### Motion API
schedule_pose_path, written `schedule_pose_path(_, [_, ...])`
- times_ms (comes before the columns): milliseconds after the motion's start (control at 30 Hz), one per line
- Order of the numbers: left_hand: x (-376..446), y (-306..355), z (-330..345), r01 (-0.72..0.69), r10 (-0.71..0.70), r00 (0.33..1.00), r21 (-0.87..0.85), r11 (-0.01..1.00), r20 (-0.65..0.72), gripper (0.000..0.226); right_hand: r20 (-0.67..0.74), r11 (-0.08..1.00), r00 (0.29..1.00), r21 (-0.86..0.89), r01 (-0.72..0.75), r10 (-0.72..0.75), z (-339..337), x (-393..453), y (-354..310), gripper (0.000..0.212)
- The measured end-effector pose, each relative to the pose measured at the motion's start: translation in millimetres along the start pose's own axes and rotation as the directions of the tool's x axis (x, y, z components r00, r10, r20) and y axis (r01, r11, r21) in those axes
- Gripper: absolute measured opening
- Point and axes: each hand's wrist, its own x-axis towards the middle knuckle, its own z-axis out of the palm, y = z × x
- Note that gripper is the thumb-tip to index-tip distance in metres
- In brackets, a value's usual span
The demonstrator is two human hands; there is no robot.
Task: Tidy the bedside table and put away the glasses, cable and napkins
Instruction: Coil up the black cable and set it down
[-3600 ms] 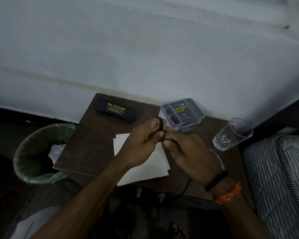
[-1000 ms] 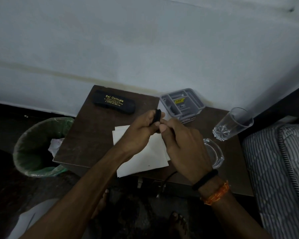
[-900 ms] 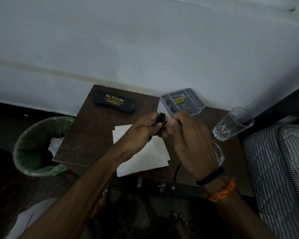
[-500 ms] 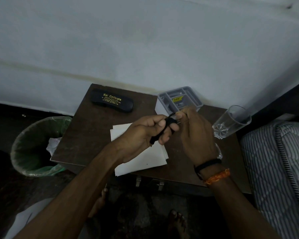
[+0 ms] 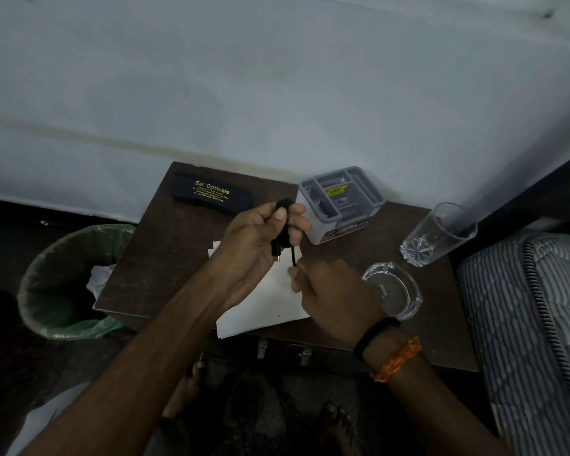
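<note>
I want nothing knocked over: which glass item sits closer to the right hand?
The low round clear glass ashtray, beside the right hand; the tall clear tumbler stands farther back.

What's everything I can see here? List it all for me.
Table: one, dark brown, against the wall.
Glasses case: one, black with gold lettering, table's far left.
Organiser: one, grey, table's far edge.
Napkins: small stack, white, table's near middle, under the hands.
Tumbler: one, clear, table's right.
Ashtray: one, clear glass, near the tumbler.
Bin: one, green liner, floor left of table.
Mattress: one, striped, far right.
Cable: one, black, coiled in left hand.
Left hand: grips the coil.
Right hand: pinches the cable's loose end.
</note>
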Motion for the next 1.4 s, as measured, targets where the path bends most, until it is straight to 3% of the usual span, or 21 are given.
schedule_pose_path(100, [-1.5,-2.1,3.3,-0.039,0.041,0.999,0.142,0.989,-0.013,0.029,-0.051,0.998,0.997,-0.035,0.054,-0.055,-6.7,-3.9,-12.7,0.037])
schedule_pose_path(200, [-3.8,-6.4,6.0,-0.095,0.100,0.995,0.328,0.940,0.002,0.029,-0.088,0.994,0.990,-0.041,0.106,-0.109,-12.8,-6.7,-17.9,0.026])
schedule_pose_path(333, [-4.6,-4.5,6.8,-0.135,0.131,0.991,0.441,0.887,0.040,0.026,-0.243,0.981,0.954,-0.115,0.153,-0.177,-22.0,-6.7,-12.7,0.030])
schedule_pose_path(500, [-7.0,-9.3,8.1,-0.107,0.033,0.991,0.639,0.762,0.127,0.032,-0.344,0.958,0.901,-0.200,0.204,-0.264,-29.3,-5.8,-8.5,0.028])
schedule_pose_path(700, [-10.6,0.4,11.8,-0.083,-0.037,0.982,0.599,0.797,0.186,0.035,-0.463,0.955,0.838,-0.191,0.225,-0.290,-33.4,-4.1,8.6,0.018])
schedule_pose_path(800, [-11.7,1.3,12.1,-0.035,-0.085,0.977,0.538,0.842,0.195,0.034,-0.418,0.976,0.882,-0.086,0.200,-0.217,-32.7,-3.3,8.4,0.024])
schedule_pose_path(900, [-11.5,1.3,9.4,0.019,-0.131,0.974,0.506,0.862,0.187,0.035,-0.323,0.951,0.937,0.225,0.211,-0.132,-35.0,-4.0,2.6,0.013])
schedule_pose_path(1100, [-10.5,1.8,7.4,0.059,-0.164,0.970,0.480,0.875,0.179,0.037,-0.292,0.945,0.953,0.285,0.161,-0.074,-32.6,0.4,7.4,0.010])
schedule_pose_path(1267, [-7.4,-5.6,1.4,0.036,-0.050,0.999,0.510,0.860,0.014,0.022,-0.234,0.886,0.972,0.456,0.088,0.024,-26.3,1.9,13.5,0.011])
schedule_pose_path(1400, [-8.6,-4.8,3.9,-0.089,0.075,0.996,0.504,0.859,0.048,0.018,-0.259,0.819,0.957,0.572,0.043,0.130,-25.0,2.3,14.1,0.012])
